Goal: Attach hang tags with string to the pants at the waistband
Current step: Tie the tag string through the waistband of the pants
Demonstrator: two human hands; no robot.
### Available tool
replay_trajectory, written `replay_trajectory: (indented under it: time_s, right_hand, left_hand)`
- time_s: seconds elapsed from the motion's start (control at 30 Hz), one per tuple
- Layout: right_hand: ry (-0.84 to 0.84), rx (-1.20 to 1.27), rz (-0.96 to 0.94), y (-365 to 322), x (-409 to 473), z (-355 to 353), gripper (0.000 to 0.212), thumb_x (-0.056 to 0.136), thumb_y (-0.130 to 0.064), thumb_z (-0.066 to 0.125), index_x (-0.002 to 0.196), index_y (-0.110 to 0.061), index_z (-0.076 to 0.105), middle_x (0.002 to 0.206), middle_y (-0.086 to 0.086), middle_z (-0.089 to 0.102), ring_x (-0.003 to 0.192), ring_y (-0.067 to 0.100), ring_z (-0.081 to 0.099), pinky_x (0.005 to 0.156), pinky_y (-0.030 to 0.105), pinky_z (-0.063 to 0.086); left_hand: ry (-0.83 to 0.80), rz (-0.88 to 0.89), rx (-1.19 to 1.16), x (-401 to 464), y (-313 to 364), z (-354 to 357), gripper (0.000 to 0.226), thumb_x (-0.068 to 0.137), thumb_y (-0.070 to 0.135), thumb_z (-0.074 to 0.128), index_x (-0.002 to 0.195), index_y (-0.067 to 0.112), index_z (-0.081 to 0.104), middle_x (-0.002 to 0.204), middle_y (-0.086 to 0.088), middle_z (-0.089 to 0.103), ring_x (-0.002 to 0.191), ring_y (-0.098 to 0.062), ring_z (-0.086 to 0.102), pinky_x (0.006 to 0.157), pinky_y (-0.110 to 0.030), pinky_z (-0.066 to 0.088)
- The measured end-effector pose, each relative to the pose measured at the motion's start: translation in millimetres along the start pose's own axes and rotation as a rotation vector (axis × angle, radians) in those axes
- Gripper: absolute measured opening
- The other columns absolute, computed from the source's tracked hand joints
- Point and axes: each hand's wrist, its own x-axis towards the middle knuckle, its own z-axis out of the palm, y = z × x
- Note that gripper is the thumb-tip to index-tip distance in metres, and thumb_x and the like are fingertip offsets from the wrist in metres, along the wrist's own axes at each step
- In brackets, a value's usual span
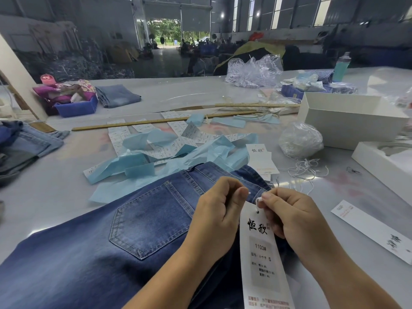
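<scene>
I have one pair of dark jeans (124,230) lying back pocket up on the table (55,192), and just at the near side of their waistband one long white hang tag (260,253) hangs between my hands. My left hand (219,210) is pinching one string (258,200) end and my right hand (287,212) pinching the loop at the tag's hole, so the string is through the tag. Whether it has passed a belt loop I can't quite tell; fastening remains, with one loose tag (374,230) right of the jeans and a small stack (263,161) beyond them.
</scene>
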Motion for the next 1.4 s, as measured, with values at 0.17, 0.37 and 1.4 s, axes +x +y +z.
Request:
replay_trajectory:
  time_s: [0.17, 0.37, 1.4]
  right_hand:
    - [0.014, -0.02, -0.002, -3.3, -1.8, 2.1, 0.037, 0.098, -0.015, 0.056, 0.063, -0.014, 0.067, 0.05, -0.003, 0.052, 0.042, 0.004, 0.052, 0.04, 0.013, 0.036]
    - [0.031, -0.013, -0.017, -8.8, -4.2, 6.4, 0.035, 0.096, -0.016, 0.057, 0.064, -0.017, 0.07, 0.05, -0.004, 0.053, 0.046, 0.006, 0.047, 0.042, 0.015, 0.037]
    - [0.055, 0.058, 0.139, -16.9, -4.6, 14.5, 0.041, 0.097, -0.02, 0.056, 0.059, -0.017, 0.074, 0.052, 0.001, 0.055, 0.049, 0.012, 0.048, 0.042, 0.019, 0.038]
  left_hand:
    - [-0.016, -0.007, -0.044, 0.7, 1.6, 0.9, 0.015, 0.098, 0.034, 0.05, 0.084, 0.03, 0.055, 0.062, 0.022, 0.052, 0.056, 0.001, 0.045, 0.054, -0.009, 0.034]
    - [-0.052, -0.014, -0.017, 0.5, 2.2, 1.2, 0.016, 0.097, 0.036, 0.046, 0.083, 0.035, 0.053, 0.068, 0.023, 0.055, 0.062, -0.001, 0.049, 0.057, -0.01, 0.036]
    - [0.024, 0.049, 0.128, -4.4, -0.8, 6.0, 0.015, 0.094, 0.028, 0.054, 0.088, 0.018, 0.063, 0.066, 0.022, 0.052, 0.063, 0.003, 0.049, 0.06, -0.014, 0.037]
